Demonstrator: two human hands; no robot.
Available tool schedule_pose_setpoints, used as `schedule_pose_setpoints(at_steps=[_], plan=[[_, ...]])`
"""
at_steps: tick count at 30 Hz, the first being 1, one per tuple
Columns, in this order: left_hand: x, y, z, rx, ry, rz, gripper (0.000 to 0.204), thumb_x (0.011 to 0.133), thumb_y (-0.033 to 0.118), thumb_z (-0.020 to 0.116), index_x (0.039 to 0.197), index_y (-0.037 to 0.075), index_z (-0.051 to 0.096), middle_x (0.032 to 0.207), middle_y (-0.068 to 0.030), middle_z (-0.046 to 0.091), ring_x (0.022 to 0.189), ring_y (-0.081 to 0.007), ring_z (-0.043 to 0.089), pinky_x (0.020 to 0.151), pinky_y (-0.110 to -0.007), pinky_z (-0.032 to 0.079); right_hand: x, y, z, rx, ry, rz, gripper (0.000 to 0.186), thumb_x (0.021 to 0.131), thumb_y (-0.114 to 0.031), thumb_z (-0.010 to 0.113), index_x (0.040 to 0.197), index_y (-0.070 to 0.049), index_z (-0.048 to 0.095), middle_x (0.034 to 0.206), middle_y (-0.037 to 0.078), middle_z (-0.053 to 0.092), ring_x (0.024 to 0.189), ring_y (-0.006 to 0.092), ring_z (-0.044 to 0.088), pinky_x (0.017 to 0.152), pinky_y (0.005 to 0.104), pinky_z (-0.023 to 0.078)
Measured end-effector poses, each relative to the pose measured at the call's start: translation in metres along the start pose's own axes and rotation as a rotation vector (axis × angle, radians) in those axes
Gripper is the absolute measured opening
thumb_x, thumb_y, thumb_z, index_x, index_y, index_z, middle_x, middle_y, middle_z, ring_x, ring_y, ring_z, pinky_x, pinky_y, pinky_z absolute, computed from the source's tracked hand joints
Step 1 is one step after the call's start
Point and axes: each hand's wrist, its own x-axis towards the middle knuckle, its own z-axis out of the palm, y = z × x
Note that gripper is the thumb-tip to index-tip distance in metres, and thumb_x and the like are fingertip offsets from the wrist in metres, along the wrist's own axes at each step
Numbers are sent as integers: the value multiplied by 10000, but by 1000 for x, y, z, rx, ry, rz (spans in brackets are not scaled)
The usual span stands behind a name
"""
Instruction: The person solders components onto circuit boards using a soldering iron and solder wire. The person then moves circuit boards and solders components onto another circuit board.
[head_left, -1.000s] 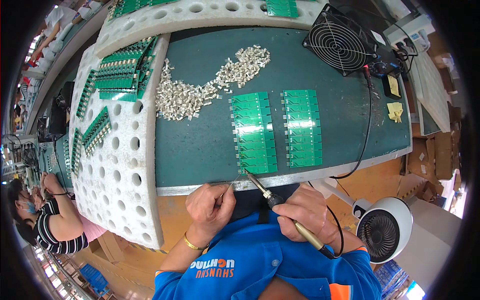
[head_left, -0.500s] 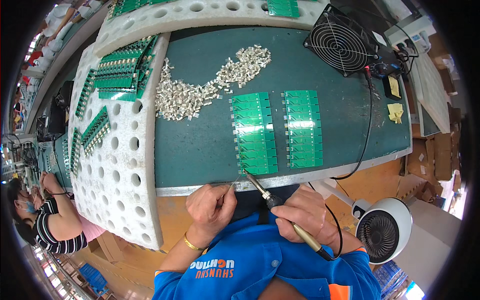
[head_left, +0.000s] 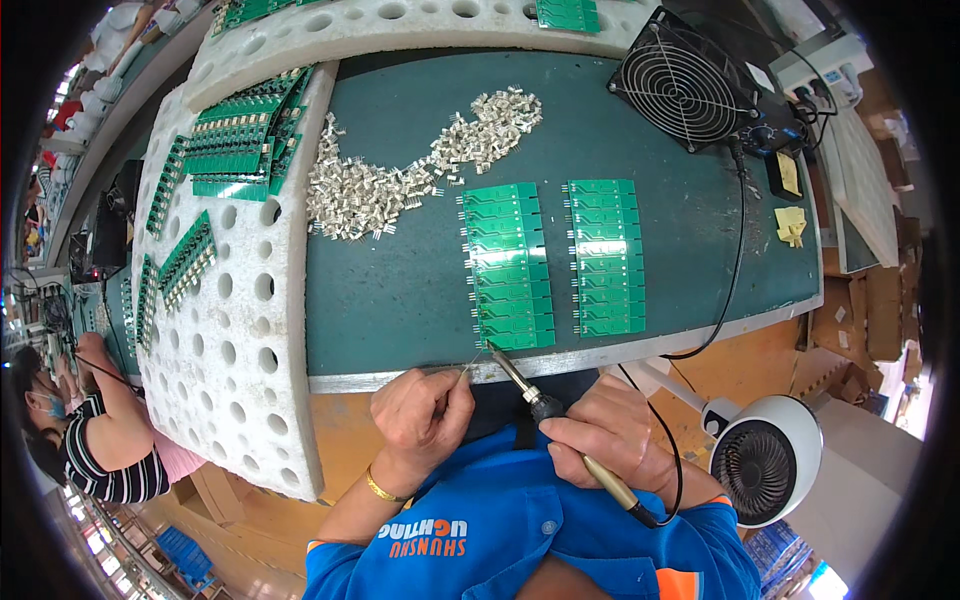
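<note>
My right hand [head_left: 604, 428] is wrapped round a soldering iron [head_left: 545, 404], whose tip meets the near left corner of a green circuit board panel [head_left: 511, 270]. In a pinch, my left hand [head_left: 420, 415] holds a thin solder wire [head_left: 470, 366] that runs up to the same corner. A second green panel [head_left: 608, 262] lies parallel, just to the right. Small white connectors [head_left: 365, 192] with metal pins form a loose heap beyond the panels, at the left and middle of the green table.
White foam boards with holes [head_left: 235, 330] stand left and far, bearing assembled circuit boards [head_left: 235, 140]. A black fan [head_left: 680, 85] sits at the far right, and the iron's black cable [head_left: 735, 270] crosses the table's right side. A white fan [head_left: 765, 460] stands below the edge. Another person [head_left: 110, 440] works at left.
Both hands, the iron and the solder wire stay nearly in place at the panel's corner. The view has shifted very slightly, and the other person at the left has moved a little.
</note>
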Motion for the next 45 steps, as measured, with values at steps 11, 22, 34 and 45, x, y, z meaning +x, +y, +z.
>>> schedule_pose_setpoints(at_steps=[11, 22, 34, 45], plan=[[3, 2, 1, 8, -7, -1, 160, 732, -60, 745, 815, 35, 647, 559, -42, 530, 443, -147, 491, 430, -278, 358, -2, 1, -1, 4, -31, 4, 285, 722, -123, 786, 987, -74, 693, 655, 14, 534, 526, 169, 536, 497, 311, 372], [4, 3, 4, 9, 13, -20, 155, 708, -43, 764, 781, 49, 662, 540, -29, 494, 432, -163, 481, 416, -308, 359, -2, -1, -1, -5, -39, 6, 285, 735, -130, 786, 997, -78, 687, 658, 10, 522, 536, 173, 535, 504, 313, 385], [4, 0, 2, 1, -23, 14, 169, 729, -50, 765, 809, 51, 654, 554, -32, 525, 442, -138, 487, 429, -283, 351, -5, -3, -2, -14, -67, 0, 252, 794, -204, 776, 1001, -89, 689, 643, 3, 498, 529, 167, 523, 500, 310, 386], [4, 0, 1, 4, -25, 13, 172, 706, -42, 772, 789, 49, 652, 551, -35, 513, 447, -163, 498, 429, -296, 364, -7, -4, 0, -28, -72, -31, 276, 778, -201, 790, 1008, -91, 683, 640, -5, 463, 527, 162, 511, 491, 305, 379]])
